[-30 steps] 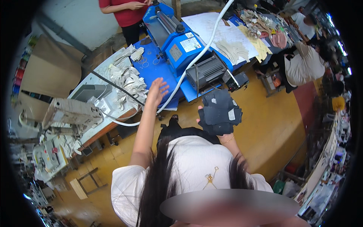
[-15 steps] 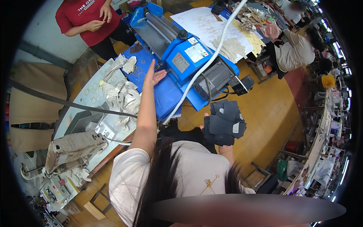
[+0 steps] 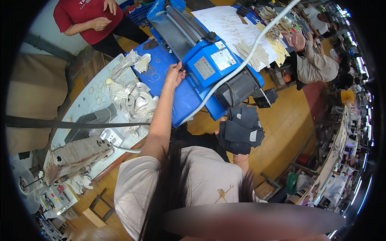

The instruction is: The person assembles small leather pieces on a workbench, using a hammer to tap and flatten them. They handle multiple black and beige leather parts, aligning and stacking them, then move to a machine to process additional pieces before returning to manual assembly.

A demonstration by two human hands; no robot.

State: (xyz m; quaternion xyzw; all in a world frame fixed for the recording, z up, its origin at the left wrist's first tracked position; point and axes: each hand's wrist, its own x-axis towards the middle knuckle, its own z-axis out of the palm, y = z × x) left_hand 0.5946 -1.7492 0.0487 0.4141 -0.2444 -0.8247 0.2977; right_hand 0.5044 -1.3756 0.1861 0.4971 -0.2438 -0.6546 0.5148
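My left hand (image 3: 175, 76) reaches forward to the side of a blue roller machine (image 3: 207, 66). Its fingers are curled in around a small black knob (image 3: 182, 69) on the machine's near left side, partly hidden by them. On the right, my right hand (image 3: 241, 158) holds up a thick stack of dark grey flat cut pieces (image 3: 240, 130). The stack covers most of that palm; a thumb and fingertip show at its left edge. Small pale patches mark a few of the pieces.
A white table (image 3: 82, 105) at left bears crumpled pale strips (image 3: 130, 98), thin rings and a worn box-shaped block (image 3: 78, 156). A pale ribbed hose (image 3: 237, 72) crosses the machine. A person in a red shirt (image 3: 90, 20) stands beyond; others sit at far right.
My left hand, open with fingers spread before, has moved against the machine's side and closed on the knob. My right hand keeps the stack. The view has shifted slightly.
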